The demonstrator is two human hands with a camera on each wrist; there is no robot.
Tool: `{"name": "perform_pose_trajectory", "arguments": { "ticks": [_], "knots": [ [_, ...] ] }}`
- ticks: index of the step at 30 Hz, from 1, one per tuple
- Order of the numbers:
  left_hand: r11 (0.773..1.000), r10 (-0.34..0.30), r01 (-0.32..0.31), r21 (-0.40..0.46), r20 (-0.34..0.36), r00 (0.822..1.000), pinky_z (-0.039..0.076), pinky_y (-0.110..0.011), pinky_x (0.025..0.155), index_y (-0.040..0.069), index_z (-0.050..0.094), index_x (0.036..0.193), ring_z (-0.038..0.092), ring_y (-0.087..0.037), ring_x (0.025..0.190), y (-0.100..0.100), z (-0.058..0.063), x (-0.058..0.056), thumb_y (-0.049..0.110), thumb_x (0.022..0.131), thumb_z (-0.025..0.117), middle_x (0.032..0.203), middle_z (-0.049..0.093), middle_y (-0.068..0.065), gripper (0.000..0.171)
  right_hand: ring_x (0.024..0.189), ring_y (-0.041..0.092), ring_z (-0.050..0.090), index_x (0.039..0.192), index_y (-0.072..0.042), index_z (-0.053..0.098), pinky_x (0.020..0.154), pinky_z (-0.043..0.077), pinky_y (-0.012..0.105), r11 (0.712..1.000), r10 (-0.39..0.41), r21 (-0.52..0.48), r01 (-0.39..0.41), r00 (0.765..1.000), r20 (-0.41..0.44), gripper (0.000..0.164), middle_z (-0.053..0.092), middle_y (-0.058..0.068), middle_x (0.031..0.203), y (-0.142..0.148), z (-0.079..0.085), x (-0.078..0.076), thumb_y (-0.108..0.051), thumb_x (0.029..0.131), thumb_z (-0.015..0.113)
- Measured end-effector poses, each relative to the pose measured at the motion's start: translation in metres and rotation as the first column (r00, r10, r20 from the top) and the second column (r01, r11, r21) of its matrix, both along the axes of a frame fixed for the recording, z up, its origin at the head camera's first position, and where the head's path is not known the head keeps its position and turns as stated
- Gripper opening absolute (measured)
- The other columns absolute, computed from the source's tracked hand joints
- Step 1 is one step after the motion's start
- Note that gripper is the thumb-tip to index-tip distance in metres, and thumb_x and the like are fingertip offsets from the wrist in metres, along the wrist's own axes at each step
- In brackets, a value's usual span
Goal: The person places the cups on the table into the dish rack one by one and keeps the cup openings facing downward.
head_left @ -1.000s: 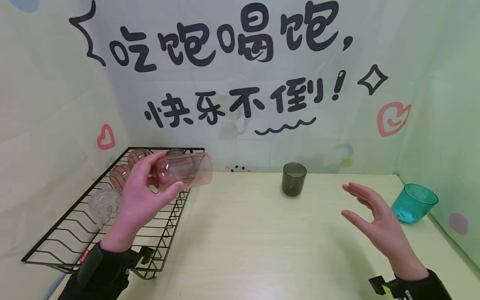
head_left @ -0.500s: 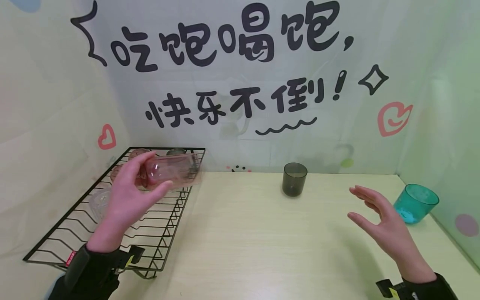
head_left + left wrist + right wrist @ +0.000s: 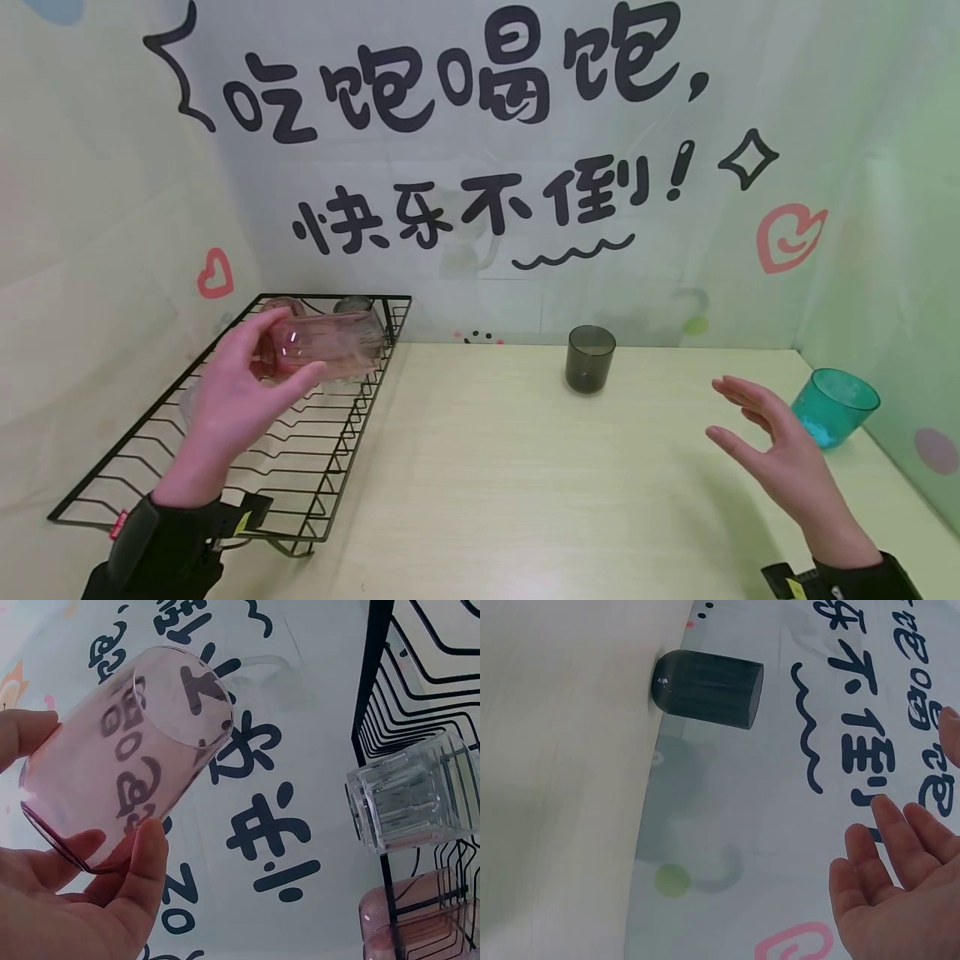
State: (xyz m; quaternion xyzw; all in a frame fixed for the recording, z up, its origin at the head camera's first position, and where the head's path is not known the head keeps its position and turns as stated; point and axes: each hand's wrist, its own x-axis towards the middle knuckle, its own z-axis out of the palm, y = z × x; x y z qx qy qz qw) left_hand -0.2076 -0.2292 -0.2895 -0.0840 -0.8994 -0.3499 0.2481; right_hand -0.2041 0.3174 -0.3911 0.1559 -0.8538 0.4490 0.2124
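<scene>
My left hand point(image 3: 238, 383) grips a clear pink drinking glass point(image 3: 330, 342) near its base, holding it sideways above the wire rack with its mouth to the right. In the left wrist view, thumb and fingers wrap round the base end of the pink glass point(image 3: 127, 757). My right hand point(image 3: 780, 458) hovers over the right of the table, fingers extended and thumb apart, holding nothing. The teal glass point(image 3: 836, 408) stands just behind it, partly overlapped by the hand. Further back, a dark grey glass point(image 3: 589, 358) stands upright; it shows again in the right wrist view point(image 3: 709, 688).
The black wire rack point(image 3: 330, 492) stands on the left of the table point(image 3: 525, 483). In it are a clear glass point(image 3: 412, 795), pink glasses point(image 3: 412, 915) and a dark glass point(image 3: 352, 304) at the back. A printed cloth point(image 3: 480, 292) hangs behind.
My left hand has shifted left with the pink glass, further over the rack. My right hand has drifted slightly right and down. The standing glasses have stayed in place.
</scene>
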Motion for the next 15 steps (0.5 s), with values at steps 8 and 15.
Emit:
{"name": "perform_pose_trajectory", "arguments": {
  "ticks": [8, 15],
  "knots": [
    [1.0, 0.022, -0.022, 0.003, 0.057, 0.998, 0.042, -0.014, 0.065, 0.004, 0.045, 0.145, 0.05, -0.02, 0.08, -0.013, 0.0, 0.0, 0.026, 0.086, 0.079, 0.099, 0.053, -0.01, 0.072, 0.118, -0.014, 0.039, 0.144, -0.004, 0.046, 0.093, 0.029, 0.001, 0.998, -0.058, 0.038, 0.057, 0.997, 0.048, 0.062, 0.051, -0.019, 0.135, 0.008, -0.005, 0.0, -0.008, 0.089, 0.074],
    [1.0, 0.03, -0.03, -0.002, 0.09, 0.996, 0.045, -0.016, 0.063, 0.004, 0.045, 0.144, 0.053, -0.018, 0.08, -0.021, -0.004, -0.001, 0.029, 0.088, 0.077, 0.103, 0.056, -0.011, 0.069, 0.117, -0.017, 0.038, 0.144, -0.003, 0.046, 0.092, 0.029, 0.001, 0.995, -0.078, 0.062, 0.075, 0.996, 0.05, 0.062, 0.052, -0.017, 0.135, 0.012, -0.01, -0.002, -0.01, 0.089, 0.075]
  ]
}}
